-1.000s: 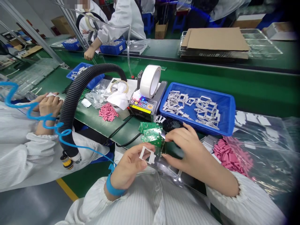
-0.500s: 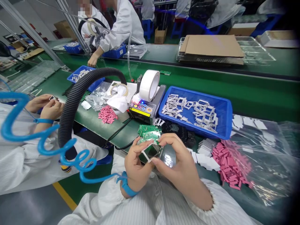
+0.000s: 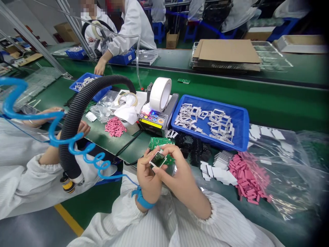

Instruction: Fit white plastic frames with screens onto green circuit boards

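Close in front of my body, both hands hold a small white plastic frame (image 3: 157, 160) whose opening looks dark and glossy. The fingers and thumb of my left hand (image 3: 148, 180) grip its left side. My right hand (image 3: 180, 176) pinches its right side between thumb and fingers. Whether the dark area is a separate panel fitted inside the frame, I cannot tell for sure. Green circuit boards (image 3: 158, 142) lie just behind my fingers, partly hidden by them. A blue strap (image 3: 142, 199) circles my left wrist.
A blue bin (image 3: 241, 128) of white frames stands behind black parts (image 3: 192, 148). White pads (image 3: 218, 174) and pink strips (image 3: 248, 181) lie right. A tape dispenser (image 3: 155, 121) stands near a black hose (image 3: 74, 116). A co-worker's hand (image 3: 83, 128) is left; a coiled blue cord (image 3: 87, 161) crosses.
The white frame has turned in my hands, its dark face now showing more squarely. My right hand has moved left, closer to my left hand. The co-worker's hands at left have moved apart.
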The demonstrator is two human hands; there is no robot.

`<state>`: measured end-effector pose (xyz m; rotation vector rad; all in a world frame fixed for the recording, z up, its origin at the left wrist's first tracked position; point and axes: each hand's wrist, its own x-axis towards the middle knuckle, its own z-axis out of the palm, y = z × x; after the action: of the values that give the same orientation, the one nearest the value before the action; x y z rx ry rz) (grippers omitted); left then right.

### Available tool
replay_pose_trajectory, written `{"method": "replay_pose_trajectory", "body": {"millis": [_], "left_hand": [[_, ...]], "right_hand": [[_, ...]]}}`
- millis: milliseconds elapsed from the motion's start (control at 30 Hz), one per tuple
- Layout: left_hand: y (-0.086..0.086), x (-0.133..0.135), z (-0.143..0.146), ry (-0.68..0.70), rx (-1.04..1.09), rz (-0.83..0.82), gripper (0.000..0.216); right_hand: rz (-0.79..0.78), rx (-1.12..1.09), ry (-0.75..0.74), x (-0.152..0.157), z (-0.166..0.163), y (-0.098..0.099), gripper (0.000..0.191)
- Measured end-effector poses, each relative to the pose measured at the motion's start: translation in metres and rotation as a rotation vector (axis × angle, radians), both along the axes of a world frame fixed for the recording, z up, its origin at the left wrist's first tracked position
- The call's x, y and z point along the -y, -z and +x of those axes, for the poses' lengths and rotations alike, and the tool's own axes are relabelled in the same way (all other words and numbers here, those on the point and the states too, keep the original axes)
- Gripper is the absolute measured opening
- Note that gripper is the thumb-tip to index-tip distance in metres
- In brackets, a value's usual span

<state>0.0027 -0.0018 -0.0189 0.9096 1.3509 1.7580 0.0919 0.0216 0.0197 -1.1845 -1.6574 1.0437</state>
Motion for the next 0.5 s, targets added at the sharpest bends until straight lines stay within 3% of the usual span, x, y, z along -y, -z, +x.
{"method": "replay_pose_trajectory", "body": {"millis": [167,267,400,500], "left_hand": [[-0.004,-0.002,-0.007,0.244,0.362,-0.083,0.028],[-0.004,-0.002,-0.018,0.429,0.548,-0.151,0.032],[0.005,0.007,-0.033,0.556,0.653,-0.296,0.038],[0.011,0.014,-0.037,0.582,0.641,-0.377,0.041]], "right_hand": [[0.067,0.011,-0.073,0.009,0.015,0.002,0.049],[0.195,0.128,-0.010,0.009,0.050,0.007,0.035],[0.245,0.459,0.227,0.000,0.122,0.019,0.009],[0.190,0.644,0.195,-0.001,0.161,0.029,0.008]]}}
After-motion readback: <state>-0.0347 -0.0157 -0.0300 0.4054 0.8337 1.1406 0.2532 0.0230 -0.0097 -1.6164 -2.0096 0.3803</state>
